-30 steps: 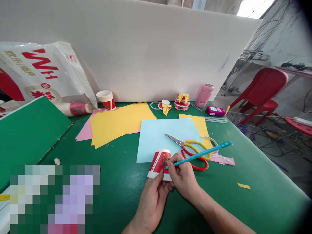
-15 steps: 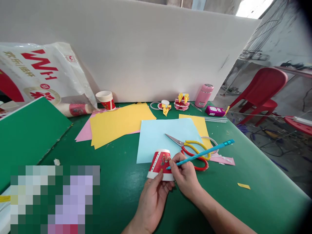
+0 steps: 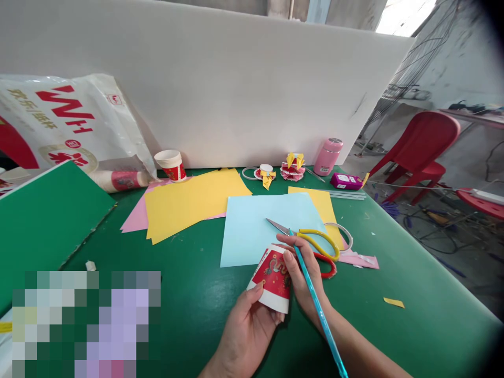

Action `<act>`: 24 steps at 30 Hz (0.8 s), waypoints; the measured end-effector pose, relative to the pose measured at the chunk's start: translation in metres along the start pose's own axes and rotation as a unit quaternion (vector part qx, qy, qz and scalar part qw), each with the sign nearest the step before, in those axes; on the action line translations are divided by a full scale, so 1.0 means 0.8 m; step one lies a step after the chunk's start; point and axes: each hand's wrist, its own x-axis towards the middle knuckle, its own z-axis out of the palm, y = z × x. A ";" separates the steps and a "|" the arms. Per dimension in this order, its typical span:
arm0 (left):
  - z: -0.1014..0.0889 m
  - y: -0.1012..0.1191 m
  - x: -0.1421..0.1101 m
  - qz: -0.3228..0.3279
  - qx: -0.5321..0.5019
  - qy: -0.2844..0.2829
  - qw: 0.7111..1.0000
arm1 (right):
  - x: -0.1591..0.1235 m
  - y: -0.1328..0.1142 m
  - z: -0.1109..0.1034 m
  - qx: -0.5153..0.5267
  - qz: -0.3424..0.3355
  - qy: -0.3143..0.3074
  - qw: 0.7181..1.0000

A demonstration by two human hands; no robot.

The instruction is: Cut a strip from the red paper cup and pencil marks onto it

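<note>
My left hand (image 3: 250, 328) is closed around the lower part of a red and white paper cup (image 3: 277, 281) with a dragon print. The thumb lies on the printed side, and the cup leans to the right with its narrower end up. A long turquoise pencil (image 3: 315, 294) rests in my right hand (image 3: 303, 268), its far end pointing down toward me along the forearm. My right fingers also touch the cup's upper right side. Just behind that hand, scissors (image 3: 321, 236) with yellow and red handles lie on light blue paper (image 3: 252, 226).
Yellow sheets (image 3: 192, 199) and another paper cup (image 3: 171, 165) are at the back left. Toward the back right stand two small paper-cup crafts (image 3: 293, 168), a pink bottle (image 3: 328, 156) and a purple pack (image 3: 346, 181). A white tape roll (image 3: 348, 239) lies beside the scissors.
The cup has turned and tilted to the right. In my right hand the pencil has swung from pointing up and right to pointing down toward me; its tip has left the cup's face.
</note>
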 end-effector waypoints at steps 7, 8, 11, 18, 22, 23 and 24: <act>-0.001 -0.008 -0.001 0.054 0.118 0.039 0.991 | 0.001 0.007 -0.001 -0.029 -0.003 0.001 1.000; 0.000 -0.008 0.000 0.060 0.119 0.053 0.990 | 0.002 0.008 -0.002 -0.022 -0.014 0.017 1.000; 0.000 -0.007 0.004 0.082 0.109 0.094 0.986 | 0.002 0.007 -0.008 -0.014 -0.038 0.038 0.998; -0.008 -0.006 0.012 0.090 0.111 0.064 0.988 | -0.007 0.006 -0.006 0.060 0.052 -0.109 0.991; -0.010 -0.008 0.013 0.088 0.106 0.071 0.988 | -0.012 0.013 0.000 0.067 0.097 -0.127 0.985; -0.010 -0.008 0.013 0.087 0.104 0.074 0.988 | -0.012 0.014 0.001 0.059 0.098 -0.128 0.985; -0.010 -0.009 0.013 0.086 0.103 0.077 0.988 | -0.013 0.014 0.002 0.051 0.099 -0.129 0.985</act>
